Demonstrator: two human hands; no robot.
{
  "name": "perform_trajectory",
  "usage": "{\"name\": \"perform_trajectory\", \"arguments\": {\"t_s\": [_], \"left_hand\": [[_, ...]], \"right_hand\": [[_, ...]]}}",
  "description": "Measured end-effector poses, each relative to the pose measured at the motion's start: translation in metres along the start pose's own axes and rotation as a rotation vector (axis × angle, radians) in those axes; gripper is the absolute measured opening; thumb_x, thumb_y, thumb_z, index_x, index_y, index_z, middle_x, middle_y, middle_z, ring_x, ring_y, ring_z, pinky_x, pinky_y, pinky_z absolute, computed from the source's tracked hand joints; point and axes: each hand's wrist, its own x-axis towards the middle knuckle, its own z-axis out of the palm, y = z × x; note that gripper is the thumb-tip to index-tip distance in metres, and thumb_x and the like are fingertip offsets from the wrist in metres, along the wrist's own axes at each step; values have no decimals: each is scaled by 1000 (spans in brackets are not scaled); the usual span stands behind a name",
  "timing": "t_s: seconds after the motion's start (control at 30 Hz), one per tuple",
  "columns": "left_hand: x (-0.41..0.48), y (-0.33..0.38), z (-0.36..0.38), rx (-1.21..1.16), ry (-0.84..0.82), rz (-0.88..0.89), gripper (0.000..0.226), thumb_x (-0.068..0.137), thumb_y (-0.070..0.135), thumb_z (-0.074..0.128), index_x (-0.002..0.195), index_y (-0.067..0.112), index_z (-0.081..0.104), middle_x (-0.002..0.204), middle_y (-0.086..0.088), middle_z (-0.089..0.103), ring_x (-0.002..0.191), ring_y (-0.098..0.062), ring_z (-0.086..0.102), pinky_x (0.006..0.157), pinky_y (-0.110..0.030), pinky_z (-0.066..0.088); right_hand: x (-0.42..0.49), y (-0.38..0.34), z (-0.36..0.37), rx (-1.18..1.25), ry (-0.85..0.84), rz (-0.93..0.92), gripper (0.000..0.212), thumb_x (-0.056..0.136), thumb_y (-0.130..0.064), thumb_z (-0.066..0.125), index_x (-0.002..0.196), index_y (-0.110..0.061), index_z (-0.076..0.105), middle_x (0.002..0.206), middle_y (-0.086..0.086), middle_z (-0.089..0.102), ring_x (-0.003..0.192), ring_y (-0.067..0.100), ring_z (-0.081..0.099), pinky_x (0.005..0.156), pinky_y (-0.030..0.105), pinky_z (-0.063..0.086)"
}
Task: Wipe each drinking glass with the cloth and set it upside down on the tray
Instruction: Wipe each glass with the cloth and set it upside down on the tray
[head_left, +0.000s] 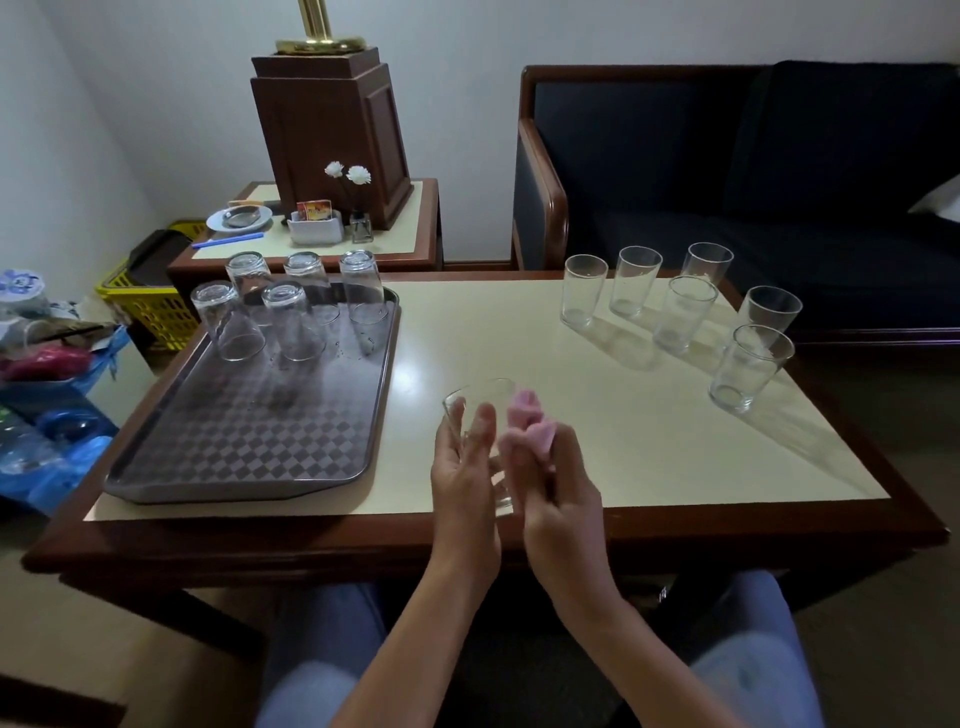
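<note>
My left hand (464, 467) grips a clear drinking glass (480, 402) above the table's front edge, its mouth tilted away from me. My right hand (558, 480) holds a pink cloth (530, 431) bunched against the glass's right side. The brown checkered tray (234, 447) lies at the left of the table with several glasses (291, 322) standing upside down at its far end. Several upright glasses (680, 317) stand in a group at the far right of the table.
The cream-topped table (597, 415) has a dark wooden rim. Behind it stand a dark sofa (753, 171) and a side table (311, 234) with a lamp base, dish and flowers. A yellow basket (150, 306) and blue bags (57, 441) sit to the left.
</note>
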Motion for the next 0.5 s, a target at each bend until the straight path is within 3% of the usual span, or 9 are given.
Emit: {"name": "perform_trajectory", "arguments": {"t_s": [0.07,0.13,0.23,0.3,0.37,0.43,0.5], "left_hand": [[-1,3,-1,-16,-18,-12,60,92,47,59,143,17,50,122,-8,73,111,-27,71,90,-43,58],[-6,1,0,36,-9,-16,52,96,46,53,139,18,52,120,-5,73,109,-23,72,79,-32,59],[-12,-5,5,97,0,-30,49,96,47,52,141,27,44,122,2,67,107,-10,69,71,-22,56],[-15,-5,8,131,-6,-4,61,86,54,65,138,33,42,119,4,67,101,-5,71,77,-27,57],[-14,-5,6,137,3,8,75,73,60,79,134,34,44,119,1,68,99,-8,73,78,-30,60],[-12,-7,3,109,-10,0,78,64,60,81,131,36,48,124,-4,66,102,-12,74,76,-29,61],[-9,-8,0,66,-31,-17,77,61,59,81,130,35,55,130,-6,63,106,-17,73,75,-29,60]], "right_hand": [[-6,6,-2,-59,-21,-90,15,98,-19,58,112,-20,61,99,-7,70,80,5,66,66,16,50],[-5,9,-3,-74,-26,-93,27,99,-20,57,125,-18,57,115,-9,69,97,7,69,74,23,56],[3,4,-1,-1,-11,-26,32,98,-29,53,129,-38,55,132,-22,62,116,6,65,89,30,57],[10,2,0,72,-19,69,28,96,-40,50,119,-54,57,126,-14,67,110,7,68,88,31,58],[15,3,-2,127,-22,168,31,97,-43,46,126,-46,57,110,-11,74,99,6,71,79,24,57],[18,3,-3,165,-17,212,29,100,-41,44,124,-38,60,95,-16,76,91,0,72,71,17,55],[18,5,-3,209,3,287,27,102,-42,42,119,-38,62,100,-17,76,97,0,71,83,27,57]]}}
